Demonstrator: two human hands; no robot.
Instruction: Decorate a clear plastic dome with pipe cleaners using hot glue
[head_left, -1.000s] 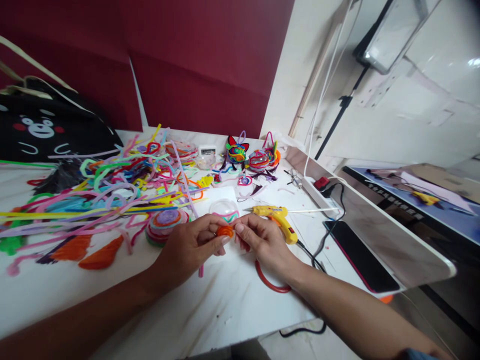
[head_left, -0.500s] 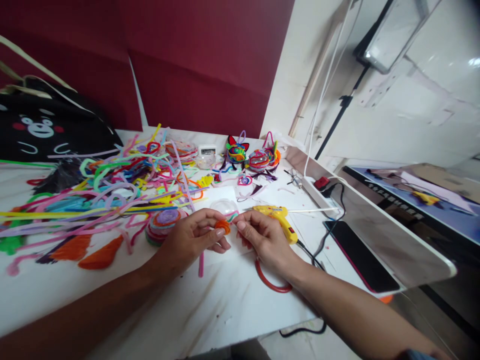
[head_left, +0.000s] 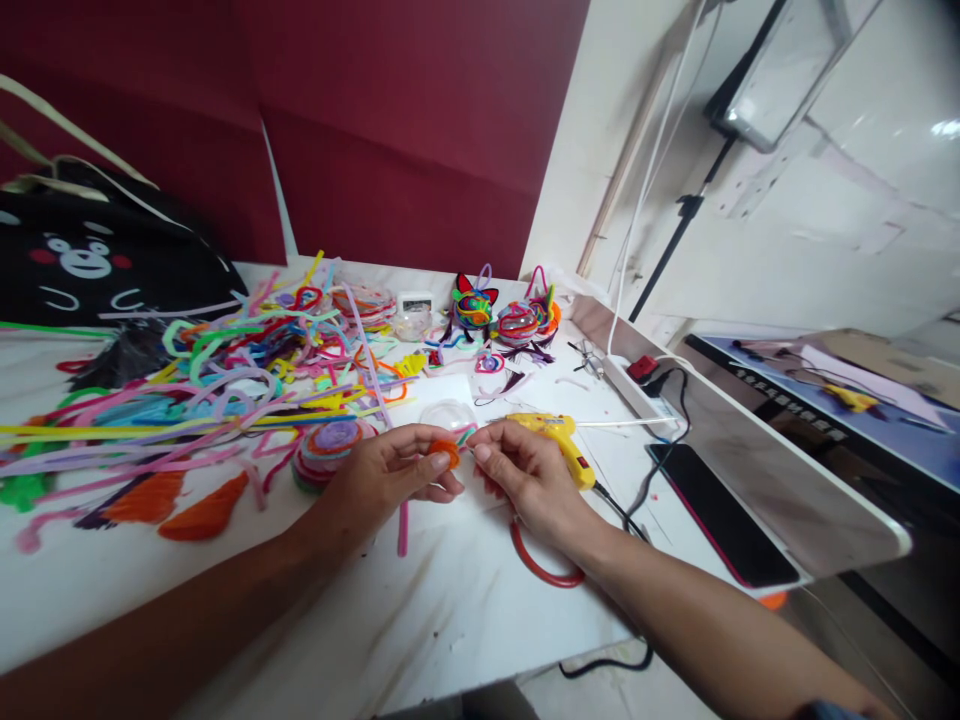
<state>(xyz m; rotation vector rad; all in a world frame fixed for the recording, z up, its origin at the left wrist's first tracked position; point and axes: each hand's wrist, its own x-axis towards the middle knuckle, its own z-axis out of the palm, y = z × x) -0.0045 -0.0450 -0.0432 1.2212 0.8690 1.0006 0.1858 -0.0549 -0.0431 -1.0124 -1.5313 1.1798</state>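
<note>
Between thumb and fingers my left hand (head_left: 401, 465) pinches a small orange coil (head_left: 445, 452) of fuzzy stem. Close beside it on the right, my right hand (head_left: 525, 470) has thumb and forefinger pressed together near the coil's edge; what they grip is too small to name. A green and pink strand (head_left: 466, 434) shows between the two hands. Behind them is a clear plastic piece (head_left: 448, 413). A yellow glue gun (head_left: 576, 455) lies just beyond my right hand, and a red ring (head_left: 544, 572) is partly under that wrist.
Colourful fuzzy stems (head_left: 225, 390) are heaped at the left, with a coiled disc (head_left: 330, 448) near my left hand. Decorated balls (head_left: 474, 305) stand at the back. A power strip (head_left: 637, 385) and a phone (head_left: 724, 515) are at the right; a black bag (head_left: 105, 260) is back left.
The orange coil has turned slightly between my left fingers. Both hands stay almost in the same place.
</note>
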